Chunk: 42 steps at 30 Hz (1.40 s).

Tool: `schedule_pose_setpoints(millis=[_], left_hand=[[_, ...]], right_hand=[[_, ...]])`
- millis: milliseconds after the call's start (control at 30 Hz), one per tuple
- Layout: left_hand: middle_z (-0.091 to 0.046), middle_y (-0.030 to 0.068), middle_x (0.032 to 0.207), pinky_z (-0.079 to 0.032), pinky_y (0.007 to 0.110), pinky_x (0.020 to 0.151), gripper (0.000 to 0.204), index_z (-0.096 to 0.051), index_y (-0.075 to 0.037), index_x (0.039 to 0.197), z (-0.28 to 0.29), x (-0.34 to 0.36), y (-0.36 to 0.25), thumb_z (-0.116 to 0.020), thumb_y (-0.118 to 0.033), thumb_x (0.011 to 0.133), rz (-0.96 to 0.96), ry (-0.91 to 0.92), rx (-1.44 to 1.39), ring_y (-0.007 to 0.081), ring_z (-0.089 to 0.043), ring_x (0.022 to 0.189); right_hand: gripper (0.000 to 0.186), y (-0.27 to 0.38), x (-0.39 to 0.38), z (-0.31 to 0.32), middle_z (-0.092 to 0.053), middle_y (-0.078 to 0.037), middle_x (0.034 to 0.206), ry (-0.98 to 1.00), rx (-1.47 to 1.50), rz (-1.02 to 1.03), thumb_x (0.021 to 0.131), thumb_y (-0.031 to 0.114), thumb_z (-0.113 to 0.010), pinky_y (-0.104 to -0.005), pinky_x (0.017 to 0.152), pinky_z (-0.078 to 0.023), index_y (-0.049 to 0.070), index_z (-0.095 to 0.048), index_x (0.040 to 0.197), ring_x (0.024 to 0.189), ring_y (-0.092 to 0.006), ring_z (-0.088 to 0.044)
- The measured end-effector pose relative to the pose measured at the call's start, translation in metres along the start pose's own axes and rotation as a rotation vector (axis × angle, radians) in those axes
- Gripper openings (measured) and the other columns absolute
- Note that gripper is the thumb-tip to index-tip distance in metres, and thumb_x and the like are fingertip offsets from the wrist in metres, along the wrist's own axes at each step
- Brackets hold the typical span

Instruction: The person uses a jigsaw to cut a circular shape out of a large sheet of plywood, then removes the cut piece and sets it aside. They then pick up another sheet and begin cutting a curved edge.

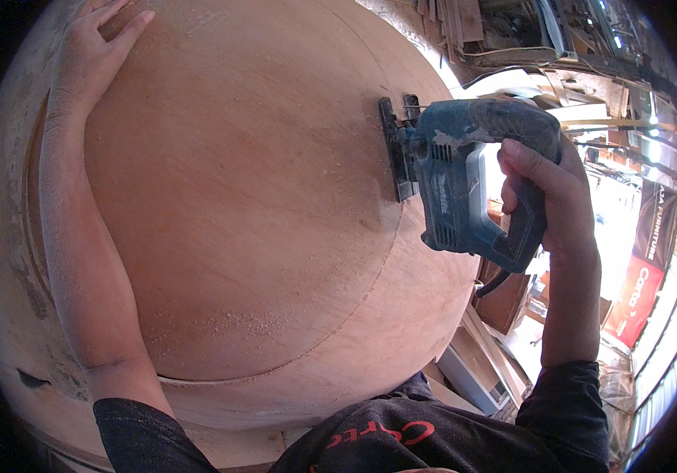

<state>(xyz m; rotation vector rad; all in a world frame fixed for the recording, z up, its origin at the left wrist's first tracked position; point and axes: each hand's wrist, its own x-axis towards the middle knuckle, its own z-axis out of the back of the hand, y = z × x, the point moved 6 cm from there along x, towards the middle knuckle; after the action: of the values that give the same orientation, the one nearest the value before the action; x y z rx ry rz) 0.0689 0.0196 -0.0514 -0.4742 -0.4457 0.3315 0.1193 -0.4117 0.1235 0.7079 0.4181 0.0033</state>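
Note:
My right hand (553, 185) is wrapped round the handle of a blue and black jigsaw (447, 185). Its metal base plate (398, 154) rests on a large plywood sheet (252, 150), near the sheet's right side. A curved cut (354, 311) runs from the lower left round to the saw, and a thin curved line continues beyond it. At the far left, my left hand (90, 55) lies on the plywood with thumb and fingers apart; some fingertips reach the view's edge. The blade is hidden by the saw's body.
Sawdust (252, 322) is scattered over the sheet. A long slot (37, 181) and a small hole (33, 380) open at the left. A power cord (493, 284) hangs from the handle. Wood scraps (453, 24) are piled at the far right, and a red banner (636, 299) hangs at right.

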Motion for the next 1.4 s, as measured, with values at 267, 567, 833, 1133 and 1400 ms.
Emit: schedule_pose_setpoints(millis=[267,567,833,1133,1400], left_hand=[[-0.059,0.0140,0.126,-0.042,0.035,0.103,0.054,-0.064,-0.005,0.124,0.001,-0.001,0.007,-0.072,-0.042,0.086,-0.046,-0.049,0.086,0.0273,-0.057,0.117],[-0.057,0.0171,0.128,-0.041,0.038,0.105,0.055,-0.066,-0.005,0.122,0.003,-0.008,0.002,-0.073,-0.043,0.084,-0.040,-0.129,0.143,0.0296,-0.055,0.120],[-0.060,0.0186,0.119,-0.043,0.040,0.100,0.050,-0.066,-0.001,0.117,0.002,0.005,0.034,-0.073,-0.036,0.082,-0.072,-0.014,-0.218,0.0320,-0.056,0.114],[-0.063,0.0216,0.103,-0.048,0.038,0.091,0.039,-0.068,0.006,0.106,0.028,-0.020,-0.039,-0.076,-0.016,0.074,-0.026,-0.191,-0.052,0.0338,-0.060,0.101],[-0.063,0.0217,0.103,-0.047,0.038,0.090,0.038,-0.069,0.006,0.104,0.025,-0.018,-0.030,-0.076,-0.015,0.074,0.028,-0.156,-0.120,0.0331,-0.060,0.101]], right_hand=[[0.034,0.005,0.003,-0.003,-0.057,-0.005,0.075,0.007,0.013,-0.007,0.082,0.024,-0.071,-0.0213,0.043,-0.047,-0.001,-0.056,0.099,0.049,-0.0103,-0.056],[0.034,0.006,0.006,-0.003,-0.057,-0.005,0.074,0.001,0.017,0.015,0.083,0.026,-0.071,-0.0210,0.041,-0.045,0.000,-0.056,0.098,0.048,-0.0104,-0.056],[0.032,0.009,0.010,-0.004,-0.057,-0.004,0.071,-0.002,-0.023,0.008,0.083,0.028,-0.070,-0.0205,0.041,-0.045,0.000,-0.058,0.095,0.048,-0.0095,-0.056],[0.031,0.010,0.019,0.000,-0.059,-0.005,0.073,0.061,-0.028,0.050,0.081,0.022,-0.073,-0.0216,0.043,-0.045,0.001,-0.060,0.099,0.048,-0.0097,-0.056],[0.037,0.014,0.026,-0.002,-0.059,-0.005,0.072,0.064,-0.027,0.108,0.080,0.025,-0.074,-0.0219,0.042,-0.045,-0.001,-0.061,0.102,0.048,-0.0099,-0.057]])
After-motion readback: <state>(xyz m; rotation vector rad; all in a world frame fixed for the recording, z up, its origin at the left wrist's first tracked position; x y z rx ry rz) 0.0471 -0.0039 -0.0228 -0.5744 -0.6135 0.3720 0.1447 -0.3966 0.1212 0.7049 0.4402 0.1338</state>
